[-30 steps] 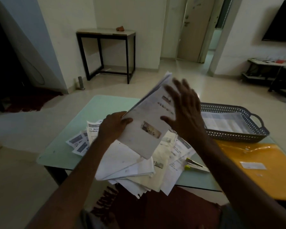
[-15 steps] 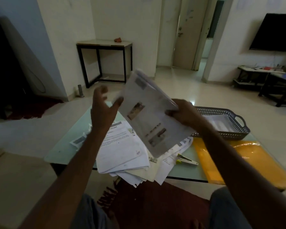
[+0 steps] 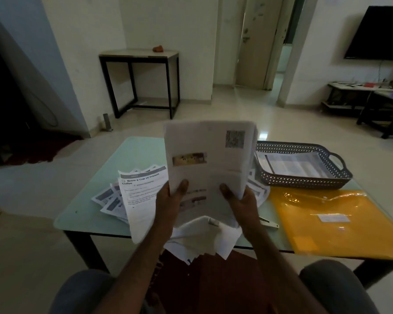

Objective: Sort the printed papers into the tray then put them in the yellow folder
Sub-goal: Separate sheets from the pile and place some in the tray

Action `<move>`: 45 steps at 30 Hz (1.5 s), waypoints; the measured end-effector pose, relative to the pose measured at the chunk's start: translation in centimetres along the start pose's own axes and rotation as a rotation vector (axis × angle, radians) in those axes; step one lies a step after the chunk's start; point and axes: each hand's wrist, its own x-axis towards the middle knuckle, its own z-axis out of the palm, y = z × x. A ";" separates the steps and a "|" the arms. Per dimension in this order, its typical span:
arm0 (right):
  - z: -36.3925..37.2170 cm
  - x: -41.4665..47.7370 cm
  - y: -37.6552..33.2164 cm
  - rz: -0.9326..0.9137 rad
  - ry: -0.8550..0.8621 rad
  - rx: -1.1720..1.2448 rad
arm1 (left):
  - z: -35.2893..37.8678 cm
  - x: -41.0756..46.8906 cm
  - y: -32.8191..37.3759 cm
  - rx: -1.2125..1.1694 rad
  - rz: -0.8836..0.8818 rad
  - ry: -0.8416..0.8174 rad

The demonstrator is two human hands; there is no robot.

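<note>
Hands both raised in front of the camera and clamped on one bundle of papers (image 3: 209, 155): left hand (image 3: 170, 200) grips its lower left edge with the thumb on the front, and right hand (image 3: 241, 200) grips the lower right the same way. Bundle is upright above the desk (image 3: 127, 155), between the loose pile (image 3: 141, 191) and the tray (image 3: 304, 180). Tray sits far right on the desk with a few sheets (image 3: 297, 164) lying flat inside, so sorting looks started. Pile is large and messy, spread under and left of the hands, with some pages hanging over the near edge. Yellow folder (image 3: 327, 211) lies flat just in front of the tray and looks closed. Judged roughly early to mid sorting, with most papers left and the folder step not begun.
</note>
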 end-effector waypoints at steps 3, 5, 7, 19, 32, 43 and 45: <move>0.8 -0.6 2.9 0.046 0.011 -0.117 | 0.0 -1.0 -2.9 0.096 -0.043 0.020; 1.1 -0.3 3.1 0.045 0.029 -0.102 | 0.3 -0.7 -2.7 0.129 0.008 0.019; 1.0 0.2 2.9 0.037 0.044 -0.096 | 0.6 -0.2 -2.0 0.146 0.043 0.032; 0.3 0.2 5.6 0.027 -0.045 -0.313 | 0.1 -0.3 -3.7 0.317 0.023 -0.032; -4.0 2.0 1.6 -0.039 -0.279 -0.949 | -0.6 0.1 -1.8 0.430 0.165 0.079; -9.8 1.8 2.8 0.143 -0.394 -1.330 | -2.1 0.6 -0.2 0.287 0.142 0.123; -10.3 1.9 2.9 0.136 -0.392 -1.298 | -2.4 0.5 -0.2 0.292 0.151 0.130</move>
